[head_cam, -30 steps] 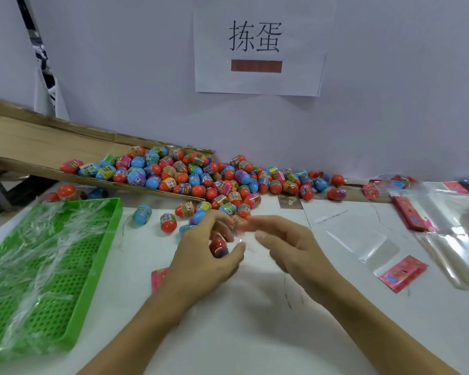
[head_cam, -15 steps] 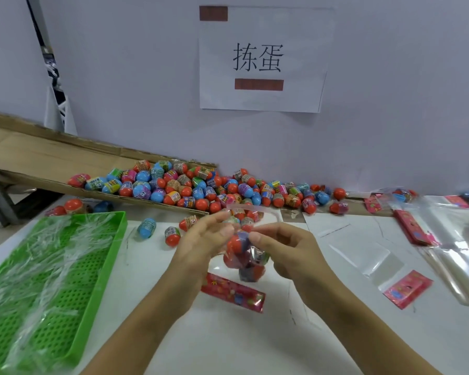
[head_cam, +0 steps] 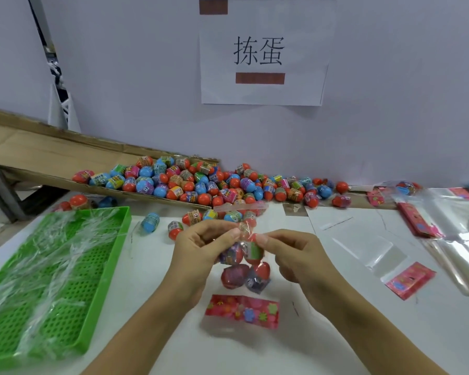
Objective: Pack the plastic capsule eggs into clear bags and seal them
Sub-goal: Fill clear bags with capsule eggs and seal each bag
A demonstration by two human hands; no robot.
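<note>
bag of eggs (head_cam: 244, 266) had come up off the white surface (head_cam: 152, 345) since a second ago; it hung between both hands, so filling looked done, sealing next. left hand (head_cam: 201, 253) and right hand (head_cam: 293, 255) each pinched the crinkly clear neck. about four glossy rounded capsules inside, red and purple. flat pink printed card (head_cam: 241, 311) lay beneath. loose egg pile (head_cam: 201, 182) behind; perforated green tray (head_cam: 52, 280), film-draped, at left.

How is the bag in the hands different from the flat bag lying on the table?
The held bag bulges with eggs and hangs upright, pinched at its neck by the left hand and right hand. The flat bag has no eggs in it, lies on the table, untouched. Both are clear plastic.
</note>
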